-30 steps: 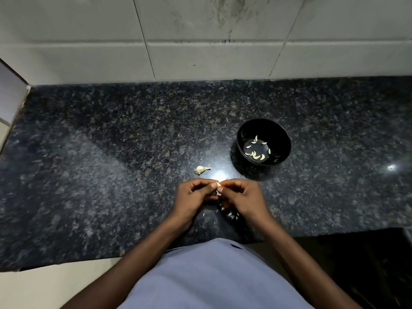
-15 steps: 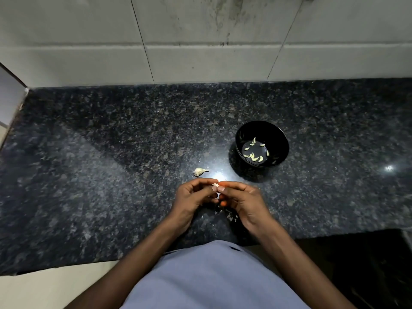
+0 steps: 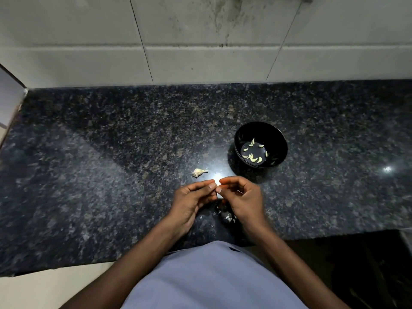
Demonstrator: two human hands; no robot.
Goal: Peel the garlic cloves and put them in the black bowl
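The garlic clove [image 3: 216,182] is mostly hidden between the fingertips and washed out by the glare on the counter [image 3: 111,175], so how much skin is left on it cannot be told; small scraps of peel [image 3: 227,216] below the hands are partly shadowed. The left hand [image 3: 192,200] and right hand [image 3: 242,197] meet just above the counter, thumbs and forefingers pinched narrowly on the clove. Peeled cloves [image 3: 253,157] lie in the black bowl [image 3: 278,139] near the right hand, and a garlic piece [image 3: 198,172] rests just beyond the left

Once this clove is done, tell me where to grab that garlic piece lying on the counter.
Pinch the garlic piece across its rounded bulb end, coming from above with the left hand, which is nearer. It lies flat, its thin tail pointing right toward the black bowl; that tail looks too flimsy.
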